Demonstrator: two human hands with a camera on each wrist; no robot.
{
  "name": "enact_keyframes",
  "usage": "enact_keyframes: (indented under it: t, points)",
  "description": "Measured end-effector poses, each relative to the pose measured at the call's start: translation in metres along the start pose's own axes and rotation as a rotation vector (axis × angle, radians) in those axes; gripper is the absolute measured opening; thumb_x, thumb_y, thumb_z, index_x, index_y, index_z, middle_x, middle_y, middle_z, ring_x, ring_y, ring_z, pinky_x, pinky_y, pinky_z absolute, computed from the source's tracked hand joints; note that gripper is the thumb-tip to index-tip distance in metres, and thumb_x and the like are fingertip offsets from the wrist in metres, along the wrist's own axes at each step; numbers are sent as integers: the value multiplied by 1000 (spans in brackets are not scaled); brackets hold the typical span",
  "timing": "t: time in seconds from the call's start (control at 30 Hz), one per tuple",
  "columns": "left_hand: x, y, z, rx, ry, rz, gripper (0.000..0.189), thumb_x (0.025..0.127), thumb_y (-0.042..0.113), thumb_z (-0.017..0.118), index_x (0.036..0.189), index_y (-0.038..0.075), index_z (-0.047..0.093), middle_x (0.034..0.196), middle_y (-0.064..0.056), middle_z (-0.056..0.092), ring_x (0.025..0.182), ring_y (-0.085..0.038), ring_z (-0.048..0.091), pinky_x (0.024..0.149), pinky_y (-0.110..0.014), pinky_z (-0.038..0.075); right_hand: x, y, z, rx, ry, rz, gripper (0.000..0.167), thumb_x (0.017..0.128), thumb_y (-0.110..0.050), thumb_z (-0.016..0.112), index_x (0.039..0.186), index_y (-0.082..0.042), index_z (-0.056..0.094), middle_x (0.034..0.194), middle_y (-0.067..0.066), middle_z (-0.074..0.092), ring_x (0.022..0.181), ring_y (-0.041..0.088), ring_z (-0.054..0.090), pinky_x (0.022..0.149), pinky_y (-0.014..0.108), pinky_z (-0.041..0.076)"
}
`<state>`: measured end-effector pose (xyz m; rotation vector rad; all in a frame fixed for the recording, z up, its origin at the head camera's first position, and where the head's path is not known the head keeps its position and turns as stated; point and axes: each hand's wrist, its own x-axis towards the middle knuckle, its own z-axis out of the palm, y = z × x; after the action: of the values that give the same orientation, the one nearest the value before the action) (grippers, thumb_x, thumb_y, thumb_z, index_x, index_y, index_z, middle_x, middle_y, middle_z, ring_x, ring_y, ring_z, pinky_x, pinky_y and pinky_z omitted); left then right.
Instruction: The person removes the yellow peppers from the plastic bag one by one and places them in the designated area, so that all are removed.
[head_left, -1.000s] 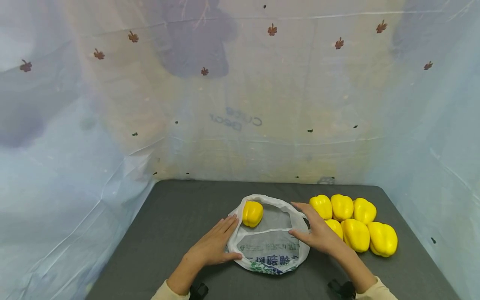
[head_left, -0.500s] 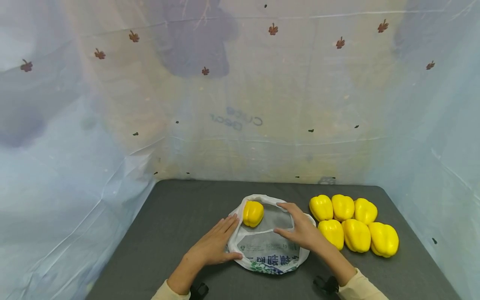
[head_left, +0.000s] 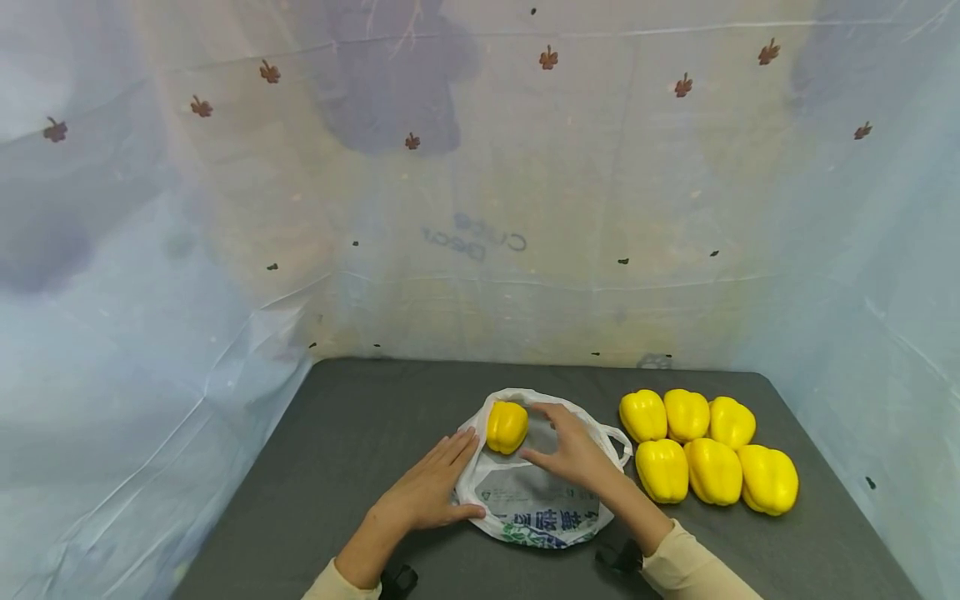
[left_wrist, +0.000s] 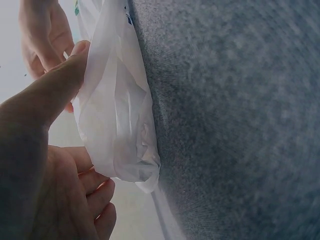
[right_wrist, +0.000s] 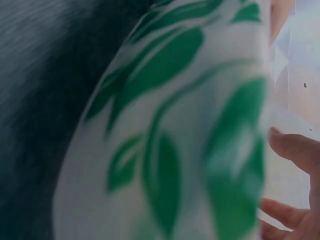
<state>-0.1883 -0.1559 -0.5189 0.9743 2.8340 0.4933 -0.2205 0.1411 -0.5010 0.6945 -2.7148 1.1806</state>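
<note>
A white plastic bag (head_left: 517, 492) with blue lettering and green leaf print lies with its mouth spread wide. Inside it, at the far left, sits a yellow bell pepper (head_left: 507, 427). My left hand (head_left: 427, 490) rests along the bag's left rim, fingers straight and thumb spread toward the near edge; in the left wrist view its thumb touches the white plastic (left_wrist: 115, 100). Over the bag's mouth is my right hand (head_left: 573, 452), thumb and fingers apart, fingertips just right of the pepper with nothing between them. Green leaves on the bag's side (right_wrist: 165, 165) fill the right wrist view.
Several yellow bell peppers (head_left: 712, 472) stand in two rows right of the bag, on the dark grey tabletop (head_left: 375, 425). One bag handle loop (head_left: 621, 442) sticks out toward them. A pale printed curtain (head_left: 480, 317) hangs behind the table and along both sides.
My right hand has moved left from the bag's right rim to beside the pepper inside, its fingers staying apart. The right handle loop now shows. My left hand has stayed in place.
</note>
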Motion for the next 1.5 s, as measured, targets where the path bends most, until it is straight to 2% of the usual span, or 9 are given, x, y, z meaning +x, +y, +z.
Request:
enact_keyframes:
  t: [0.13,0.47,0.8,1.0,1.27,1.5]
  points:
    - [0,-3,2,11,15,28,111,96,72,65,170,1,24,178,-17,20,164,-31,21,134,-52,16,5,-4,6,10,4,18,78,90,-26,90,153,2,53,150,21,59,127,43,64,105,56,57]
    - [2,4,-3,30,-33,-31,110,95,64,74,171,3,24,179,-13,18,165,-28,20,134,-52,17,15,-9,16,33,-1,59,77,89,-21,91,151,5,54,147,23,60,131,41,61,107,55,56]
    - [1,1,-1,20,-8,-5,111,95,70,69,171,3,24,179,-14,19,165,-29,21,134,-52,16,21,-12,20,4,-35,115,80,88,-27,92,152,3,52,146,22,59,129,43,63,110,58,53]
    - [0,-2,2,24,8,15,112,95,77,61,171,4,23,179,-14,19,165,-28,20,136,-47,12,24,-10,22,-3,-56,122,81,88,-27,92,152,2,51,146,22,60,128,43,63,108,58,55]
    - [0,1,-1,18,-5,8,111,95,71,68,171,2,24,179,-15,20,165,-30,21,134,-52,17,29,-6,25,-13,-68,115,83,88,-28,92,153,2,50,145,21,61,125,39,65,107,57,56]
    - [0,1,0,20,-9,16,111,96,72,66,170,1,23,179,-16,19,164,-31,21,134,-53,17,33,-4,27,-24,-80,118,84,87,-29,92,154,-1,51,144,18,63,123,35,66,107,55,56]
